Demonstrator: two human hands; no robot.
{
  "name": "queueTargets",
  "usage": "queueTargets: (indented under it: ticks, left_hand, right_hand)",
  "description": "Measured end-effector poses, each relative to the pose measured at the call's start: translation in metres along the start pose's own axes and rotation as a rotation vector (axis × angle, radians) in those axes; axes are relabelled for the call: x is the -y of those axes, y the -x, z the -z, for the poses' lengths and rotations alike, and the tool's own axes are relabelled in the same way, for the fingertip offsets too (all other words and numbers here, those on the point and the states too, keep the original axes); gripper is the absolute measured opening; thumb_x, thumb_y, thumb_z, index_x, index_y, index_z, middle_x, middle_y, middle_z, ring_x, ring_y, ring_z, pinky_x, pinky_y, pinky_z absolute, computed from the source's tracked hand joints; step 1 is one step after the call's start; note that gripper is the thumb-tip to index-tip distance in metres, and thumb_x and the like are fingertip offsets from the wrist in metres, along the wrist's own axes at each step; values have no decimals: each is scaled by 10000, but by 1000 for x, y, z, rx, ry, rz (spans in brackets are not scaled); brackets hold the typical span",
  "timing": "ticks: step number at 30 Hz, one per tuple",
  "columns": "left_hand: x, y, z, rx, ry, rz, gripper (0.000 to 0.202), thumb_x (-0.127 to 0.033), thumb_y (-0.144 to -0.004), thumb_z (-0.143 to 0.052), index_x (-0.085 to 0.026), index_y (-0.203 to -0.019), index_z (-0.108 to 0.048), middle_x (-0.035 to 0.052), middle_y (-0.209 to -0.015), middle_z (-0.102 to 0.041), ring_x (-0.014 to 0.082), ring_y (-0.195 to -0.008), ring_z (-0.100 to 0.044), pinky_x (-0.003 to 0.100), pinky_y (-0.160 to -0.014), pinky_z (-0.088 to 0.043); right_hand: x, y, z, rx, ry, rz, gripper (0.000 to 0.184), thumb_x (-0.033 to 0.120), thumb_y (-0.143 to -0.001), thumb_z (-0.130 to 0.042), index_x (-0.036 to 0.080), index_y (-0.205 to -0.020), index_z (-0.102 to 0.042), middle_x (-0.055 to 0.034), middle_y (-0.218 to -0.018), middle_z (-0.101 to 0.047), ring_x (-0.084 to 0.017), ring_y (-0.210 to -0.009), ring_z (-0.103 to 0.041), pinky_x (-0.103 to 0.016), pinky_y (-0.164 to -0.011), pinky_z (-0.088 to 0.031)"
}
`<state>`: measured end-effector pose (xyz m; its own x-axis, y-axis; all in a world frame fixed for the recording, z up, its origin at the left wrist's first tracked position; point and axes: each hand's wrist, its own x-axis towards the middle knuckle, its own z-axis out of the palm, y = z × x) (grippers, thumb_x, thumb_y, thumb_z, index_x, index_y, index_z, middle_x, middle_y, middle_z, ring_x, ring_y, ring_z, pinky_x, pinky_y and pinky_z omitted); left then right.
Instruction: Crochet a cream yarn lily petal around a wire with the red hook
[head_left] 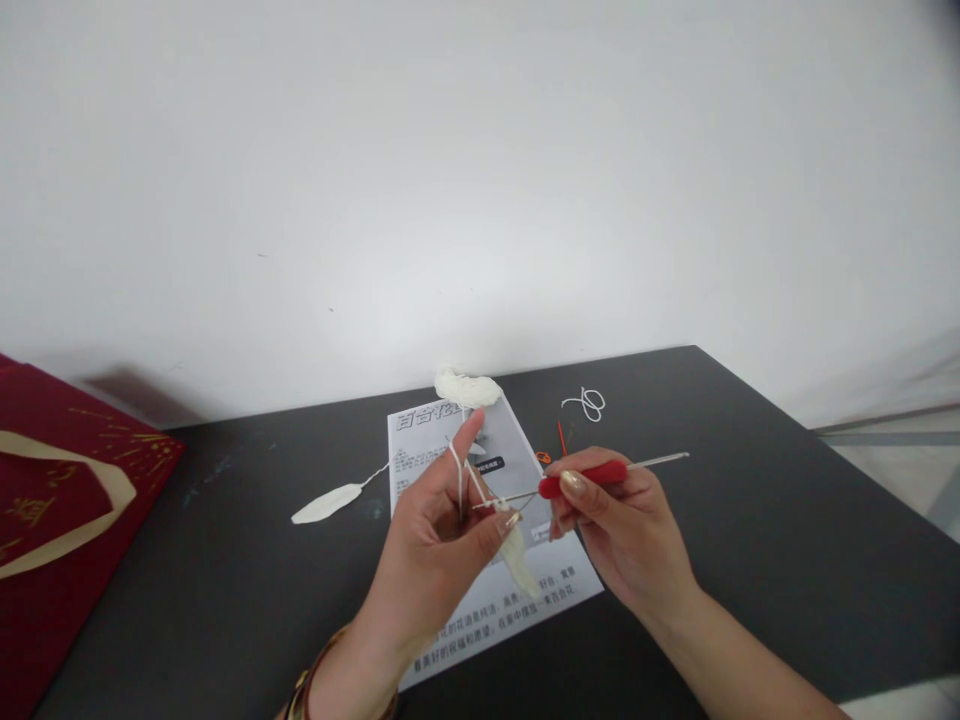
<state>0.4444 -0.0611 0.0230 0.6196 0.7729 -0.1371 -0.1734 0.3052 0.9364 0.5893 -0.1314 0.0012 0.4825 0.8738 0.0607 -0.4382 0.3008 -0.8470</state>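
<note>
My right hand (619, 525) grips a double-ended crochet hook (600, 480) by its red handle, thumb on top. The hook's left metal end reaches to the stitches at my left fingertips. Between thumb and fingers, my left hand (442, 520) pinches a white crocheted piece (520, 562), which hangs down over the printed sheet. White yarn (456, 470) loops around the raised left index finger. It runs up toward a white yarn skein (466, 388) at the back of the table. My left fingers partly hide where hook and stitches meet.
The printed paper sheet (510, 605) lies under my hands on the black table (765, 520). A finished-looking white leaf-shaped piece (327, 503) lies left. Behind my right hand are a red needle (561, 438), an orange stitch marker (543, 457) and a yarn loop (592, 405). A red bag (67, 500) stands left.
</note>
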Motion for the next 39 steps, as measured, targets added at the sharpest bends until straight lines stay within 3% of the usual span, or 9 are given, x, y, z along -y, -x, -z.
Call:
queueTargets:
  ticks: [11, 20, 31, 39]
  left_hand:
    - [1, -1, -6, -71, 192, 27, 716, -125, -659, -766, -365, -1286, -519, -73, -653, -496, 58, -600, -458, 177, -612, -386]
    - [-6, 0, 4, 73, 294, 148, 815, -60, -660, -754, -357, -1351, -439, -57, -648, -549, 77, -593, -512, 210, -620, -407]
    - [-8, -2, 13, 152, 266, 159, 790, -39, -665, -745, -355, -1333, -464, -59, -661, -544, 72, -591, -531, 215, -622, -414]
    - [-11, -6, 18, 250, 294, 232, 737, 0, -647, -727, -284, -1297, -527, -55, -602, -557, 64, -548, -527, 197, -586, -404]
  right_hand:
    - [-7, 2, -4, -52, -54, -13, 81, 237, -696, -768, 165, -722, -742, -5, -547, -677, -92, -451, -591, -176, -447, -513]
    - [1, 0, 0, 29, -62, 43, 58, 217, -690, -771, 168, -711, -748, -25, -640, -704, -102, -483, -610, -185, -459, -543]
    - [12, -5, 6, 114, 1, 129, 42, 186, -714, -751, 179, -755, -746, -10, -583, -662, -117, -500, -606, -215, -478, -518]
    - [19, -7, 14, 232, 98, 170, 37, 212, -741, -734, 203, -774, -749, -22, -609, -661, -138, -515, -606, -234, -445, -462]
